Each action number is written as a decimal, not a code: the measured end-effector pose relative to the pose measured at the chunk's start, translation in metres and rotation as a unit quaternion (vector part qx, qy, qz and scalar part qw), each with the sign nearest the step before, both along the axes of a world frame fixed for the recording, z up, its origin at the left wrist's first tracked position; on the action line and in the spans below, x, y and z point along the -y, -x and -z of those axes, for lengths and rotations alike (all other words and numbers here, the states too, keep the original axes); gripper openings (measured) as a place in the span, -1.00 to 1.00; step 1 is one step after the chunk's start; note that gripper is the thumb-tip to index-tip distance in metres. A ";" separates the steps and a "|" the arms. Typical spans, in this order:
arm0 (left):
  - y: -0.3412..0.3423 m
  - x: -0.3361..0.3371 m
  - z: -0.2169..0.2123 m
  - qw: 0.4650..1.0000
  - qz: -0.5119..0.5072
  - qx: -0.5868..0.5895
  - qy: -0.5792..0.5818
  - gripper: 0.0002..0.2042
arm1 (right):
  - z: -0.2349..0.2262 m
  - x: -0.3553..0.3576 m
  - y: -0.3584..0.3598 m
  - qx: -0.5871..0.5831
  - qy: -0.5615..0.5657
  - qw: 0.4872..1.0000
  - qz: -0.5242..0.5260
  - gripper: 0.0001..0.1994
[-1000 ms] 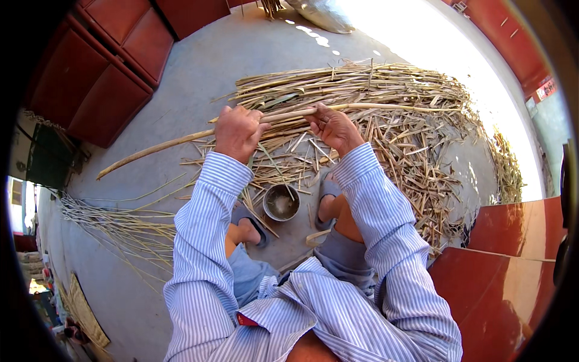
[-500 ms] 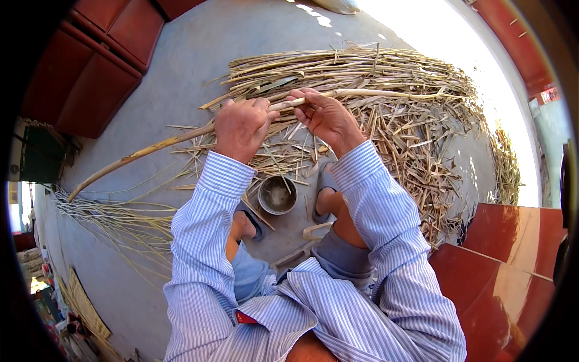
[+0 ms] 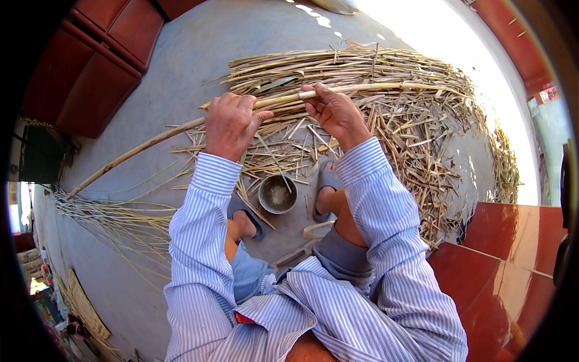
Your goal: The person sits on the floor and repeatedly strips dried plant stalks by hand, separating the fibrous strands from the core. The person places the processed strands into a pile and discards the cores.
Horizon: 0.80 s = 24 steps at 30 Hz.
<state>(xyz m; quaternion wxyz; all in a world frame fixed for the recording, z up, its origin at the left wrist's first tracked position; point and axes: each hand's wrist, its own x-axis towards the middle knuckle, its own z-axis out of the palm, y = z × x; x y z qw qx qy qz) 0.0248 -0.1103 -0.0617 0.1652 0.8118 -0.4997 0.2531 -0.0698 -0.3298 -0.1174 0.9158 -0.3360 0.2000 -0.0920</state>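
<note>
A long, pale, slightly curved cane stalk (image 3: 280,99) runs across in front of me, its left end reaching low toward the floor and its right end over the pile. My left hand (image 3: 231,125) wraps round it left of centre, knuckles up. Further right, my right hand (image 3: 336,114) pinches the same stalk between thumb and fingers, palm turned partly up. Whether a small tool sits within the right fingers cannot be made out. Beneath the hands lie dry leaf scraps and a metal bowl (image 3: 278,194) with something pale in its bottom.
A bundle of dry stalks (image 3: 356,60) lies beyond my hands, with stripped husks (image 3: 404,163) spread to the right. Thin split strips (image 3: 120,220) fan out at left. Red cabinets (image 3: 96,66) stand far left; a glossy red panel (image 3: 482,259) is near right. My feet flank the bowl.
My left hand has shifted a little left along with its part of the stalk. My right hand has moved slightly right and away from me, and the stalk's middle has risen in view.
</note>
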 end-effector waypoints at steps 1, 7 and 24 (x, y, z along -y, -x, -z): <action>0.001 0.003 0.001 1.000 -0.004 -0.004 -0.023 -0.68 | 0.000 -0.001 0.001 -0.009 0.008 1.000 0.004 -0.74; -0.002 0.005 0.001 0.995 -0.020 -0.097 -0.016 -0.69 | -0.004 0.003 0.005 0.017 -0.006 1.000 0.024 -0.71; -0.024 -0.008 0.003 0.999 -0.039 -0.034 0.009 -0.76 | 0.000 0.044 0.021 -0.001 0.063 0.945 0.322 -0.84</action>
